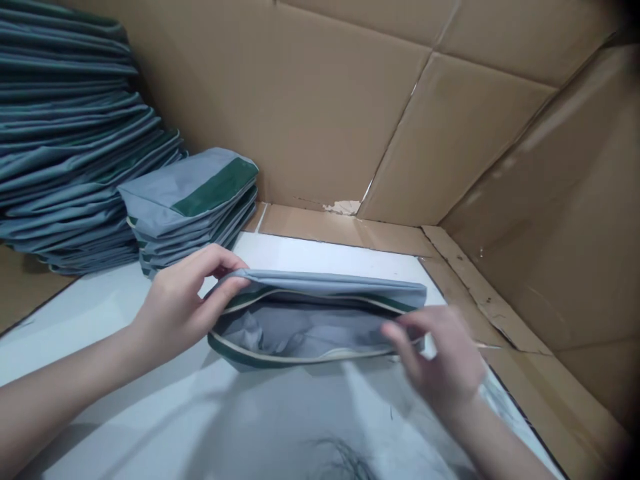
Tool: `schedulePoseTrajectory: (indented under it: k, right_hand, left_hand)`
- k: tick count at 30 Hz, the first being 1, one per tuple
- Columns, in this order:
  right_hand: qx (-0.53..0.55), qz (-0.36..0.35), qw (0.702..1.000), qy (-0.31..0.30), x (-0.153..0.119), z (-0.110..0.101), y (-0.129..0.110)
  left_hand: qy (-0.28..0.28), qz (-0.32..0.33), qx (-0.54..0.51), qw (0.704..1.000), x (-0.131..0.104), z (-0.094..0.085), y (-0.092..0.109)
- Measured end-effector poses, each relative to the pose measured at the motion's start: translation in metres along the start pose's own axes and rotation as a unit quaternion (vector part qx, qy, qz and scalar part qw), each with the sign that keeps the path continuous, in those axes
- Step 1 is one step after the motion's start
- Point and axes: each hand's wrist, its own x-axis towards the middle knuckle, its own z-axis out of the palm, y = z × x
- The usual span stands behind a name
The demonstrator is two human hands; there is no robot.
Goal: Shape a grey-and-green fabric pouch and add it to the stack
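Observation:
Between my hands is a grey-blue fabric pouch (320,283) with green bands and a pale edging round its mouth. Its mouth gapes toward me and shows the grey lining. With thumb and fingers, my left hand (187,297) pinches the folded upper edge at the left corner. At the right end of the mouth is my right hand (443,357), slightly blurred, its thumb and fingers closed about the pouch's edge there.
A tall pile of folded grey-blue and green fabric pieces (65,147) rises at the left. Beside it sits a lower stack of similar pouches (195,193). Cardboard walls (320,100) enclose the white work surface (280,427) behind and at right. Loose dark threads (345,457) lie near the front.

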Motion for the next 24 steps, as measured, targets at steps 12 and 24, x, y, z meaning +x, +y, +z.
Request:
schedulePoseTrajectory:
  k: [12,24]
  right_hand:
    - [0.701,0.392,0.574,-0.161,0.032,0.085,-0.068]
    - [0.632,0.366,0.637,-0.245,0.029,0.075,-0.068]
  left_hand:
    - [0.044,-0.001,-0.089,0.995,-0.009,0.004,0.025]
    - [0.057,0.036,0.008,0.998,-0.007,-0.001,0.009]
